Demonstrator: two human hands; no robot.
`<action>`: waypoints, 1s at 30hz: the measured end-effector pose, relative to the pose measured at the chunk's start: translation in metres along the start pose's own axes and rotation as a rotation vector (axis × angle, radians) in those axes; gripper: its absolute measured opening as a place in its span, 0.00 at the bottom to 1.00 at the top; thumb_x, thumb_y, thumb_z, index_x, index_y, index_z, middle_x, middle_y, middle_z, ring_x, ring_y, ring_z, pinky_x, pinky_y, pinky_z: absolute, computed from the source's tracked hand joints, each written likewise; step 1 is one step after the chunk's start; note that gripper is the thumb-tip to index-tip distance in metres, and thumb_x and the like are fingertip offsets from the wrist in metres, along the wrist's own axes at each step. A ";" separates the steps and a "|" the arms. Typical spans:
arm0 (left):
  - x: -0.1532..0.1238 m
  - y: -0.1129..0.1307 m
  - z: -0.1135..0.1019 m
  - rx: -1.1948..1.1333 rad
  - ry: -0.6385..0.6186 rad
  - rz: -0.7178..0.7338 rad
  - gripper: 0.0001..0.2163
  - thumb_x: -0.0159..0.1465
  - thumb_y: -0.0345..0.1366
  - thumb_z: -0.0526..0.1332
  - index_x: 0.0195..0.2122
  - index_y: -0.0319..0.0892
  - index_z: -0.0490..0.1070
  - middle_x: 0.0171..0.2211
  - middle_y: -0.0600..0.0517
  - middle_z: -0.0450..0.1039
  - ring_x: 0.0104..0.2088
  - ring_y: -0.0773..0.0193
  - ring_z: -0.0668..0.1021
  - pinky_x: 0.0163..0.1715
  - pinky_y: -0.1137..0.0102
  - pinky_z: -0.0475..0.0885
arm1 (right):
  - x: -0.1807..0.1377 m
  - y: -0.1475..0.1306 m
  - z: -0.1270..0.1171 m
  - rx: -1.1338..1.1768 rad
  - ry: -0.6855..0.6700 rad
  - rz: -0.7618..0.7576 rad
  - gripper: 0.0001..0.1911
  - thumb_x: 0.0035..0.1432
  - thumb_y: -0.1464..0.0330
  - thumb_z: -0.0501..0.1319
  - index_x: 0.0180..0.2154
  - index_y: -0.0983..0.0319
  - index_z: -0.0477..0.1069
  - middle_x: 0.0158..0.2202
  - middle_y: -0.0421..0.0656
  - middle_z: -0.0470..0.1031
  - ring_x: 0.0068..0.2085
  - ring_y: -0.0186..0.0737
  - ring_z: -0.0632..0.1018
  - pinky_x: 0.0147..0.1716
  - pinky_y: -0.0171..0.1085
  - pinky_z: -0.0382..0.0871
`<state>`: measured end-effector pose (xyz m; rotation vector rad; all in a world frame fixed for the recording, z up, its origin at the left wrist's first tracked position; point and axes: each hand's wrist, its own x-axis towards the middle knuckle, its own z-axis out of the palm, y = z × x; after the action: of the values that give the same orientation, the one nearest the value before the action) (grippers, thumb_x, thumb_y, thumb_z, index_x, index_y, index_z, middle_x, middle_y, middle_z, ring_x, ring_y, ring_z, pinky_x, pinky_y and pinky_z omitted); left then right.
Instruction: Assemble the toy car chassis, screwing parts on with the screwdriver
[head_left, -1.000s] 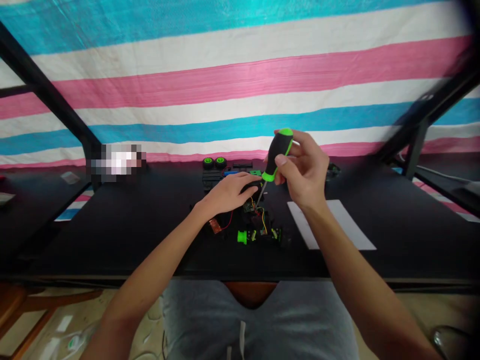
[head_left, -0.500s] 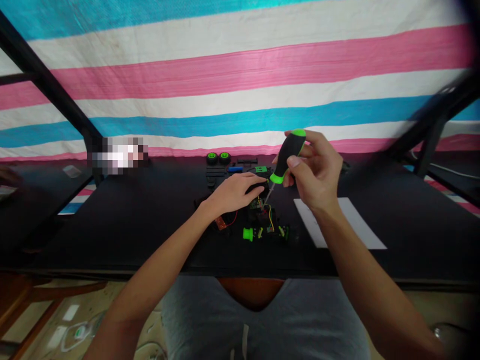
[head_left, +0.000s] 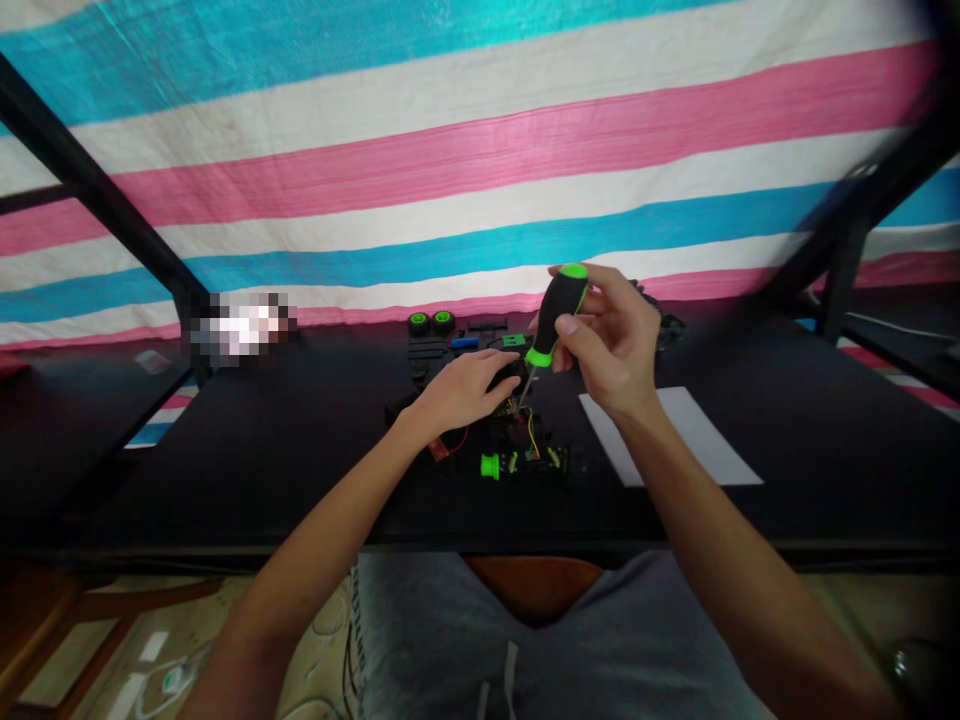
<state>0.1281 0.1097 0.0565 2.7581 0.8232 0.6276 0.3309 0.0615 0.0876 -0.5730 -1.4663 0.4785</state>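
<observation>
A toy car (head_left: 519, 434) with its insides showing lies on the black surface (head_left: 255, 460), near the middle and fairly close to the person's edge; taken as the centre of a clock, with twelve pointing away from the person, it has a bright green wheel hub (head_left: 490, 467) at its seven o'clock and a yellow wire (head_left: 532, 430) looping over its right side. The left hand (head_left: 474, 388) lies across it at ten o'clock, fingers stretched and slightly bent, thumb apart from them with a dark part between; whether it grips that part cannot be told. The right hand (head_left: 592, 335), at one o'clock, is closed around the black and green screwdriver (head_left: 562, 305), which leans with its handle towards one o'clock and its shaft down among the wires; the tip is too small to make out. A reddish piece (head_left: 438, 450) sits at nine o'clock, beside a red wire. Further out, towards eleven, are a blue cylinder (head_left: 463, 343) and two green-rimmed wheels (head_left: 443, 321); a green part (head_left: 514, 341) is at twelve. White paper (head_left: 697, 440) lies at three o'clock, partly under the right forearm. Beyond everything hangs a striped sheet (head_left: 450, 180).
</observation>
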 end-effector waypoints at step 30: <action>-0.003 0.005 0.000 -0.009 0.003 0.001 0.19 0.83 0.40 0.52 0.53 0.38 0.83 0.56 0.38 0.84 0.55 0.50 0.86 0.63 0.54 0.80 | -0.004 -0.008 0.003 0.055 -0.091 0.082 0.31 0.62 0.49 0.77 0.64 0.41 0.77 0.52 0.42 0.85 0.22 0.31 0.77 0.15 0.35 0.74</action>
<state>0.1283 0.1036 0.0572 2.7508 0.8179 0.6342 0.3269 0.0527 0.0896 -0.5758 -1.5158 0.6140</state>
